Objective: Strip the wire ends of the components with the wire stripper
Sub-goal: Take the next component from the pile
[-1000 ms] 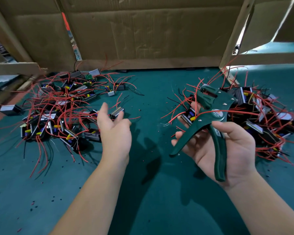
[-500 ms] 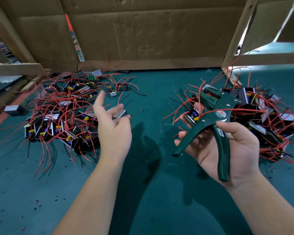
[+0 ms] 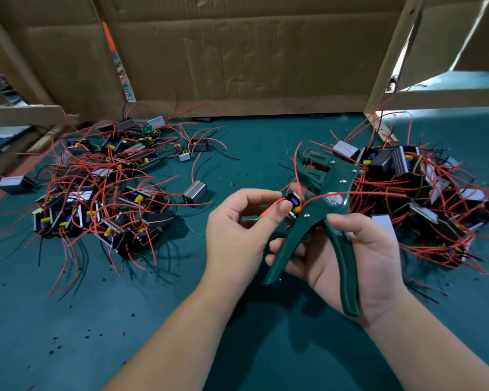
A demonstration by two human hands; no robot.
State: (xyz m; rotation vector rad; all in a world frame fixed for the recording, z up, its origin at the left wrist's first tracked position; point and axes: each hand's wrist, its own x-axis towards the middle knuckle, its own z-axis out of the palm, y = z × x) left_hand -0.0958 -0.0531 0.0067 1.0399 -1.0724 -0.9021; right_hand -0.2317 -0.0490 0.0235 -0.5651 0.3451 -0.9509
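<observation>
The right hand's (image 3: pixel 362 258) fingers are mostly hidden behind the one green wire stripper (image 3: pixel 322 193). The hand grasps the tool with its thumb over one handle, and the handles are spread apart. One small component (image 3: pixel 293 203) sits just past the left hand's (image 3: pixel 237 232) thumb, half covered, so what supports it is unclear. The left hand pinches a red wire (image 3: pixel 271 206) beside it. Two heaps flank the hands, the left pile (image 3: pixel 102 193) and the right pile (image 3: pixel 424 193), both too knotted to count.

Teal table (image 3: pixel 68 334) under component piles (image 3: pixel 102 198) (red-wired)
</observation>
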